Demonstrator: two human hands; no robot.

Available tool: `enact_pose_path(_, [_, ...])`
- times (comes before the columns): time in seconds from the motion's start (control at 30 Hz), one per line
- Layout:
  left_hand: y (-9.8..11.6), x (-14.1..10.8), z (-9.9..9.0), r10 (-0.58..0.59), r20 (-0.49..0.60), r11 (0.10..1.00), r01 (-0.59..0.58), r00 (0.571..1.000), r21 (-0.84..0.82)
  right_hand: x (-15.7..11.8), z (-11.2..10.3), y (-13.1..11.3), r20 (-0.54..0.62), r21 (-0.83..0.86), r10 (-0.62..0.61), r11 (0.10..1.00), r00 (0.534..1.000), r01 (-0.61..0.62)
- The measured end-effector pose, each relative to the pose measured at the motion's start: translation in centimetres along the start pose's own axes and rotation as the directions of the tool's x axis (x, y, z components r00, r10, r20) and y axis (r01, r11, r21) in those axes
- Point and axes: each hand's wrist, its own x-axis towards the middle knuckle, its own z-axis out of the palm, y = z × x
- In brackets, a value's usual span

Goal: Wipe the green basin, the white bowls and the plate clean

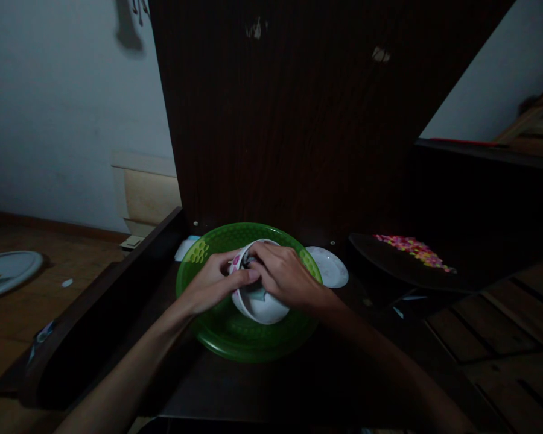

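A white bowl (pixel 271 308) with pink flower marks on its outside is held tilted over a green plastic basin (pixel 253 352). My left hand (pixel 215 280) grips the bowl's left rim, its thumb reaching over the inside. My right hand (pixel 283 271) is inside the bowl, fingers bent and pressed on a grey crumpled wad (pixel 248 261) whose kind I cannot make out. Below the fingers a pale greenish patch (pixel 256 294) shows against the bowl's inner wall. My right fingertips are partly hidden.
A white saucer (pixel 330 268) lies right of the basin by the upright dark wooden panel (pixel 289 132). Farther right is a dark board with colourful spots (pixel 416 253). A raised wooden edge (pixel 104 319) runs along the left. A white lid-like object (pixel 11 271) rests on the floor.
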Motion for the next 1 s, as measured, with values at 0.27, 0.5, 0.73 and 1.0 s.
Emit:
enact_pose_path(0.27, [-0.7,0.0,0.5,-0.023,-0.090,0.998,0.019,0.996,-0.053,-0.1,0.0,0.0,0.149,0.422,-0.130,0.905,0.980,0.056])
enact_pose_path(0.5, [-0.5,-0.2,0.1,-0.092,-0.002,0.990,0.091,0.996,-0.103,-0.5,-0.6,0.2,0.445,0.161,-0.152,0.983,0.882,0.087])
enact_pose_path(0.73, [0.1,-0.1,-0.5,-0.091,-0.008,0.995,0.091,0.996,0.041,-0.9,-1.2,-0.3,0.554,-0.224,0.104,0.974,0.826,0.028])
enact_pose_path(1.0, [-0.9,-0.4,-1.9,-0.111,-0.210,0.994,0.110,0.971,-0.017,-1.8,-1.5,1.2,-0.007,-0.439,0.088,0.895,0.996,-0.082])
